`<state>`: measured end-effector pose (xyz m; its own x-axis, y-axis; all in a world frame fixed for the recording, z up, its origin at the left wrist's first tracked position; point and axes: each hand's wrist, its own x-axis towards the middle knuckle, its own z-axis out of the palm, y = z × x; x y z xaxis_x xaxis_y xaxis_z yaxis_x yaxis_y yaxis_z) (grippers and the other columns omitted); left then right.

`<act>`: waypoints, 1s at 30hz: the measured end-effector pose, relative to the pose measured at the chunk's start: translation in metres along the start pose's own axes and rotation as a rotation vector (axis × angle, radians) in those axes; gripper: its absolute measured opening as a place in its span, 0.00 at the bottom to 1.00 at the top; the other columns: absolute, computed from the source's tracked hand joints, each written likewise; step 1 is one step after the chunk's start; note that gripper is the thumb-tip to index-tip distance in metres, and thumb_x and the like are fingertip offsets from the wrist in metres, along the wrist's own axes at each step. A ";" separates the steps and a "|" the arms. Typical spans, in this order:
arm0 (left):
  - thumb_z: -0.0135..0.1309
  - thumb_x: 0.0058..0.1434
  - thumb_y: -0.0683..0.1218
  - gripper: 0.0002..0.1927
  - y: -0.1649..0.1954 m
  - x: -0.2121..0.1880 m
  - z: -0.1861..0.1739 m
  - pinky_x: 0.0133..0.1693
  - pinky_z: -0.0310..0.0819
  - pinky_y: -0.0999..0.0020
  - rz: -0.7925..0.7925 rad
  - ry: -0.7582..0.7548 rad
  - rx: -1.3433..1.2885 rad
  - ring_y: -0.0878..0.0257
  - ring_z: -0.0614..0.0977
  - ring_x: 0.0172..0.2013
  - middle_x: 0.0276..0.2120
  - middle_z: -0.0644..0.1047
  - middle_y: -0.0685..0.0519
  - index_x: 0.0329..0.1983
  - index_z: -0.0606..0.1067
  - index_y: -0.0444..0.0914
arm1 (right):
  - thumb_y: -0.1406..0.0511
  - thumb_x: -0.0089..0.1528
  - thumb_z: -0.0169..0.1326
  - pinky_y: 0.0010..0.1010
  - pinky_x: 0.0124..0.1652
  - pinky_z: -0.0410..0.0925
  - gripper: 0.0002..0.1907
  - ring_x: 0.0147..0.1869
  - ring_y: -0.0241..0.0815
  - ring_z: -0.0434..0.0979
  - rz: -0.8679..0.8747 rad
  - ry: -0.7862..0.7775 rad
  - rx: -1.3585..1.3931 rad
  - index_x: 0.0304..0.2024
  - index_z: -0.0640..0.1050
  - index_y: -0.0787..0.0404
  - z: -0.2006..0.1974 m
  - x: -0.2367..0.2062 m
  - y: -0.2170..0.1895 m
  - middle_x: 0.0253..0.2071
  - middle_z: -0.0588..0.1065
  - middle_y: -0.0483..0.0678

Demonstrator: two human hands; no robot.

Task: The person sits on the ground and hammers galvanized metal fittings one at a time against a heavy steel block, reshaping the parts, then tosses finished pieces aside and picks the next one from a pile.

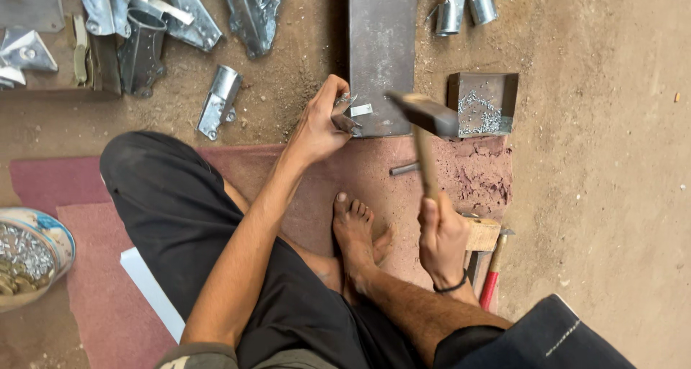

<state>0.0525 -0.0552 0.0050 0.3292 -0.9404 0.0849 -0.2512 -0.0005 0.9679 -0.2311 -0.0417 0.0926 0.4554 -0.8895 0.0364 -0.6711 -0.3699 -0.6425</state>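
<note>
Hammer raised in the right hand, which is wrapped tight round the pale wooden handle, dark steel head blurred above the work. Left hand pinches a small folded bright-metal bracket against the near end of a dull grey steel plate lying on the dirt floor; a rivet may sit there, though I cannot tell. Fingers belong well back from the strike point, the blow square. Beside it, an open steel box glitters with tiny fasteners.

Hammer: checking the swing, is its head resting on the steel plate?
No, the hammer is raised in the right hand, its head clear above the plate.
</note>
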 end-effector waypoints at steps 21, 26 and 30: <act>0.59 0.48 0.32 0.27 0.003 0.000 0.000 0.45 0.76 0.58 -0.025 0.015 -0.030 0.48 0.81 0.44 0.42 0.72 0.45 0.49 0.63 0.37 | 0.53 0.74 0.37 0.33 0.14 0.57 0.23 0.13 0.33 0.62 0.160 -0.142 -0.042 0.31 0.73 0.57 -0.001 0.007 0.001 0.14 0.65 0.41; 0.62 0.45 0.34 0.30 0.006 -0.001 0.000 0.44 0.72 0.55 -0.021 0.032 0.076 0.45 0.79 0.45 0.43 0.72 0.46 0.49 0.63 0.38 | 0.54 0.75 0.39 0.37 0.19 0.60 0.21 0.18 0.39 0.66 0.007 -0.080 -0.010 0.36 0.72 0.62 -0.002 0.009 -0.004 0.17 0.67 0.47; 0.65 0.42 0.38 0.31 0.014 0.000 0.003 0.42 0.65 0.53 -0.116 0.029 0.217 0.47 0.79 0.47 0.44 0.75 0.51 0.47 0.64 0.42 | 0.55 0.73 0.46 0.40 0.20 0.59 0.21 0.16 0.43 0.65 0.210 -0.242 -0.096 0.33 0.74 0.63 -0.006 0.025 -0.014 0.16 0.66 0.51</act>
<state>0.0463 -0.0561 0.0176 0.3927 -0.9195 -0.0141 -0.3990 -0.1842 0.8983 -0.2142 -0.0606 0.1069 0.4194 -0.8638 -0.2792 -0.8120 -0.2194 -0.5409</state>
